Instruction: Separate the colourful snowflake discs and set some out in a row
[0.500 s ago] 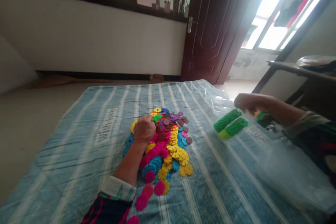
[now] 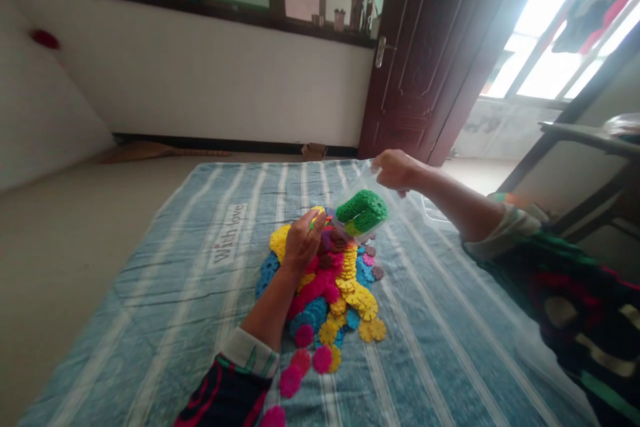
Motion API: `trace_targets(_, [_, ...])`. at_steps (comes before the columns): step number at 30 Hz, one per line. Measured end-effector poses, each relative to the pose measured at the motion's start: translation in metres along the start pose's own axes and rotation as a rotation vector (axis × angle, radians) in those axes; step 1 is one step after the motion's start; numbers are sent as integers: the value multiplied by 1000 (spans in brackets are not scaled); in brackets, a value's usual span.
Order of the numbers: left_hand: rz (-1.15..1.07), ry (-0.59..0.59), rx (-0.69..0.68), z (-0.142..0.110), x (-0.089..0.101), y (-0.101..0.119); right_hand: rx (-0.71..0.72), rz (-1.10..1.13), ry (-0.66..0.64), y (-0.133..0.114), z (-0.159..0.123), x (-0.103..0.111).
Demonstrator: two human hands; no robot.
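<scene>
Right fingers: the right hand (image 2: 397, 171) is closed on the upper edge of a clear container (image 2: 364, 179), which is held tilted at the far right side of the disc pile. Green discs (image 2: 371, 203) sit inside it, stacked in curved rows, with a lighter yellow-green section at the near end.

Left fingers: the left hand (image 2: 303, 240) is positioned over the far left part of the pile, back of the hand upward, fingers pointing toward the container. A bit of green shows at the fingertips; whether they grip it cannot be told from this angle.

Pile: notched discs in several colours lie beneath and in front of the left hand. Yellow discs (image 2: 363, 303) form overlapping rows on the right; blue discs (image 2: 267, 273) lie on the left; pink discs (image 2: 290, 381) trail toward the near edge (some singly).

Support surface: a blue striped cloth (image 2: 165, 293), printed "With love".

Surroundings: a dark red door (image 2: 420, 60) stands beyond the cloth, and a bottle (image 2: 357, 8) rests on the sill beside it.
</scene>
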State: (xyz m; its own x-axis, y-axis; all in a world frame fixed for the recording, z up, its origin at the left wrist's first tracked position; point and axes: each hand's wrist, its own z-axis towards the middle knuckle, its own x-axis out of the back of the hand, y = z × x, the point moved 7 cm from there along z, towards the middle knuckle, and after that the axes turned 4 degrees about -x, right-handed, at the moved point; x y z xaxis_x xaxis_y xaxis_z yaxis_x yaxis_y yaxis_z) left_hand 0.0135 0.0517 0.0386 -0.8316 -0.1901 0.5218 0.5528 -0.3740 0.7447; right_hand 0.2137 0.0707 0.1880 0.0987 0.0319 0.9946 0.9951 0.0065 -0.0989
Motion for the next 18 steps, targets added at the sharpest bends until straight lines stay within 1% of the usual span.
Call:
trace_targets(2, [-61,11,25,0,1,-1,87,-84,95,-27,-10,0])
trace_targets(4, [-111,36,54,0,3,-3,130,-153,195,-50,-22,-1])
trace_targets(8, [-178,82,102,-2,3,-7,172,-175,281,-81,-40,-14])
trace_targets(11, [-187,121,127,-4,2,-10,179,-157,319,-95,-42,-22])
trace_targets(13, [-169,136,132,-4,2,-12,193,-155,320,-100,-40,-27])
trace_targets(16, [-111,128,122,-3,0,-14,209,-160,322,-101,-39,-31])
trace_targets(18, [-60,118,112,-3,0,-15,214,-162,350,-98,-42,-32])
